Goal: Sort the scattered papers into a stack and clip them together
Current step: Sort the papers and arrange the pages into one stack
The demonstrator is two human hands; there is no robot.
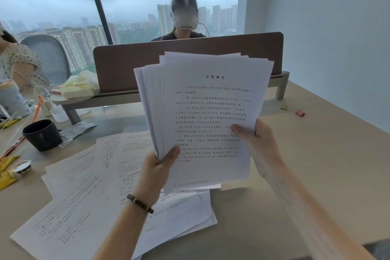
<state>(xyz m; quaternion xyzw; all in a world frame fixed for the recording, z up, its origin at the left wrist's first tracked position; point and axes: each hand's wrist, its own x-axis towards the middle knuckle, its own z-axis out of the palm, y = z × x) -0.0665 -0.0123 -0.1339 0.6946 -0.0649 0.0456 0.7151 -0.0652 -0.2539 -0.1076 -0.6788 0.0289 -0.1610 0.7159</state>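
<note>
Both arms reach up from the bottom edge, and they are closest to us. Under them the big table point(316, 164) runs off to the wall.

Loose sheets point(84, 186) lie spread on the table at the left, overlapping each other, some tilted. They are not picked up yet.

Held up in the air, above the loose sheets, is the stack point(211, 112). It stands nearly upright with the printed side facing us. Its edges do not line up: the sheets fan out at the top and at the left side.

So the gathering step looks about half done. Next, I think the stack needs a tap on the table to make the edges even, and the loose sheets need to be added.

The left hand point(156, 173) is closed on the bottom left edge of the stack, thumb on the front and fingers behind. It pinches tight. The right hand point(257, 145) holds the right edge lower down, thumb on the front page and fingers hidden behind. It is blurred a bit, but it does seem to grip the paper.

A black cup point(42, 135) sits on the table to the left, apart from the sheets.

Two small clips wait far off at the right: a red clip point(300, 112) and a yellow clip point(284, 106). Both are well apart from the hands, so one hand must let go and reach over there when it is time to clip.
</note>
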